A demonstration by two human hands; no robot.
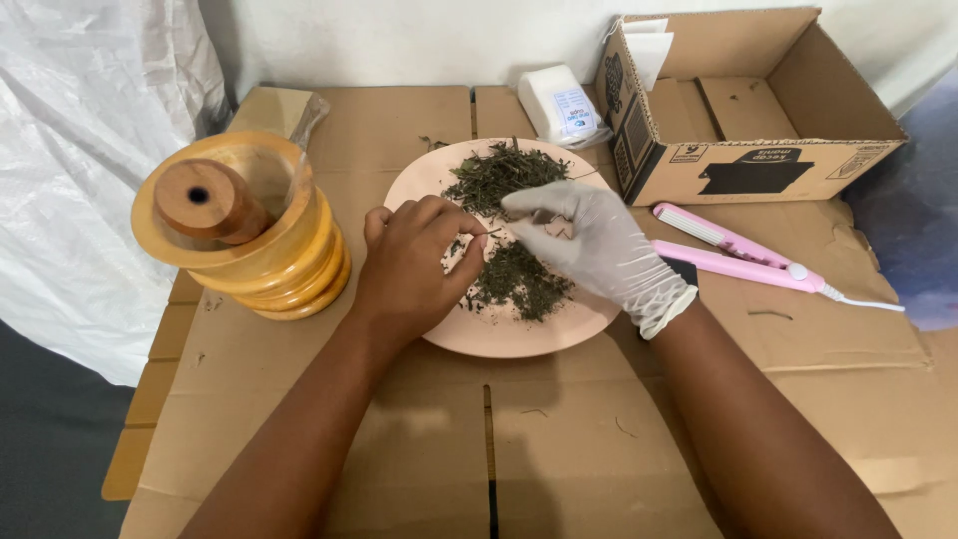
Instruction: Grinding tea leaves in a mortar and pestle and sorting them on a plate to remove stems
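A round pale pink plate (499,334) lies on flattened cardboard and carries a heap of dried dark green herbs (504,175) with thin stems. My left hand (414,265), bare, rests over the plate's left side with its fingers curled and pinched on a thin herb stem (489,235). My right hand (589,240), in a white glove, reaches in from the right and pinches the same stem at its other end. Both hands hover over the herb pile at the plate's middle.
A wooden mortar (244,235) with a pestle (205,200) stands at the left. An open cardboard box (743,110) sits at the back right, a white packet (561,105) beside it. A pink clamp-like handheld tool (738,255) with a cord lies to the right. White plastic sheeting (90,150) hangs at the left.
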